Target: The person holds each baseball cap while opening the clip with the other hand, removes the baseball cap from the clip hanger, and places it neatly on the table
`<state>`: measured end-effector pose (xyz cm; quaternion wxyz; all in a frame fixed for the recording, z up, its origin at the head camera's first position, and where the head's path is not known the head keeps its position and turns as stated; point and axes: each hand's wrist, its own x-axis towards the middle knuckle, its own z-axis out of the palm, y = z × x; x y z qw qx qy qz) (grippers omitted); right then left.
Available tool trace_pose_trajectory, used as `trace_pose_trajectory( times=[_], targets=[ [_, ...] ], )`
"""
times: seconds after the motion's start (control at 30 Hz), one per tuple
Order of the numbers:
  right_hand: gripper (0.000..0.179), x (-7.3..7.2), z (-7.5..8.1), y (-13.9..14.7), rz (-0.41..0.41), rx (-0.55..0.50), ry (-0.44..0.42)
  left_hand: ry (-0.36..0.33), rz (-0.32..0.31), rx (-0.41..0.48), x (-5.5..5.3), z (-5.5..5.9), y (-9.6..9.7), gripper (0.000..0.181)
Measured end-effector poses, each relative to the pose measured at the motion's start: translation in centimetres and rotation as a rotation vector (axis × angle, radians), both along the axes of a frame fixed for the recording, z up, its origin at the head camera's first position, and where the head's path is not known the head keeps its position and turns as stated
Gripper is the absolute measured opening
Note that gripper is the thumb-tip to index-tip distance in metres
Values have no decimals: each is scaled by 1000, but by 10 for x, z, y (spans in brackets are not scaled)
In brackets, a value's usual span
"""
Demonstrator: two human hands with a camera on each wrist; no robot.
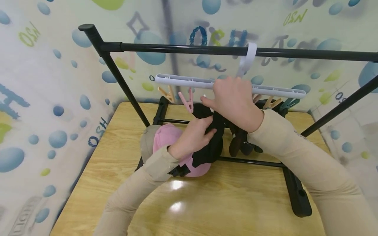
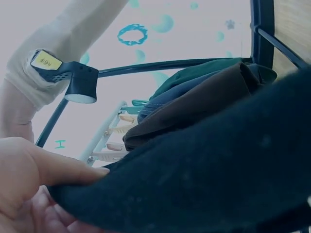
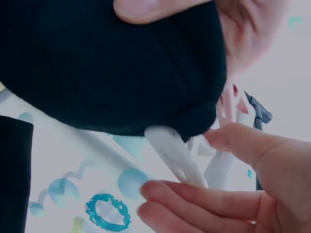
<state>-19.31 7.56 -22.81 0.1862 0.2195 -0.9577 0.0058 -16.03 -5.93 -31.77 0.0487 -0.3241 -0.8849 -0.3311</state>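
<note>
A black cap [image 1: 214, 144] hangs below the white hanger [image 1: 183, 80], held near its upper edge by my left hand [image 1: 193, 136]. In the left wrist view, the left thumb [image 2: 73, 167] lies on one side of the cloth with the fingers folded beneath. My right hand [image 1: 234, 100] is at the middle of the hanger. In the right wrist view, its thumb and fingers close about a white clothespin [image 3: 175, 153], whose end meets the cap's edge. A pink cap [image 1: 166, 136] and a beige cap [image 1: 146, 144] are beside and behind the left hand.
The hanger hooks over a black rack rail [image 1: 183, 49]. Pink clothespin [image 1: 187, 101], tan clothespin [image 1: 167, 94] and green clothespin [image 1: 289, 103] line it. Dark caps, one brown [image 2: 194, 104], hang at the right. The rack's feet [image 1: 296, 193] stand on a wooden table [image 1: 236, 203].
</note>
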Motion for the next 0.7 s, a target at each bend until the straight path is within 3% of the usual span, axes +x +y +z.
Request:
trace_pose_trajectory(
  times=[0.2, 0.4, 0.57, 0.7],
  targets=[
    [58, -3, 8, 0, 16, -11, -62, -1, -12, 6, 0, 2, -1, 10],
    [55, -6, 9, -1, 19, -1, -58, -15, -31, -14, 2, 2, -1, 15],
    [51, -9, 6, 1, 52, -31, -44, -112, -128, -56, 4, -6, 1, 22],
    [51, -12, 8, 3, 63, -37, -61, -186, -146, -8, 4, -13, 1, 19]
  ],
)
